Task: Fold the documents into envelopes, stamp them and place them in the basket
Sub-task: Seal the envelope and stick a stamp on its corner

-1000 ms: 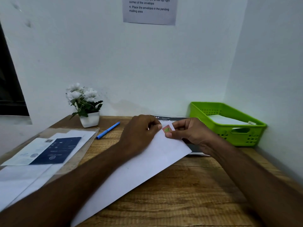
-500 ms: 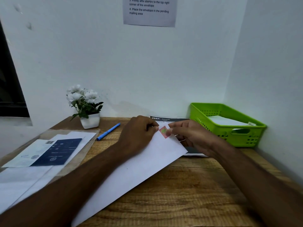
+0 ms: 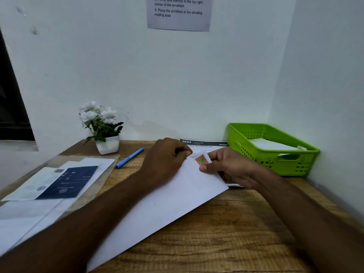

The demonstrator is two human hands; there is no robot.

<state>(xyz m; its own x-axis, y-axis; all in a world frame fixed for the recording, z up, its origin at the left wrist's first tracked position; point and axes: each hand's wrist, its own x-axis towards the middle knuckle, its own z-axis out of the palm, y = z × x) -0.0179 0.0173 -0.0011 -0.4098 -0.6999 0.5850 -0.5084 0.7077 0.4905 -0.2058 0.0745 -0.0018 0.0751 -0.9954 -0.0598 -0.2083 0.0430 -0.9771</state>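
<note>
1. Hanging on the wall, a notice [image 3: 178, 13] reads "3. Firmly affix stamps to the top right corner of the envelope" and "4. Place the envelope in the pending mailing area".
2. A printed sheet [image 3: 206, 144] at the table's [image 3: 226, 239] far edge shows "2684".
3. The white envelope [image 3: 167, 203] lies slanted across the table's middle, over that sheet.
4. A red-and-green stamp [image 3: 201, 160] sits on its far corner.
5. The right hand [image 3: 232, 168] pinches that corner, thumb just below the stamp.
6. The left hand [image 3: 165, 160] holds the envelope's edge with curled fingers, just left of the stamp.
7. The green basket [image 3: 256, 155] stands in the far right corner.
</note>
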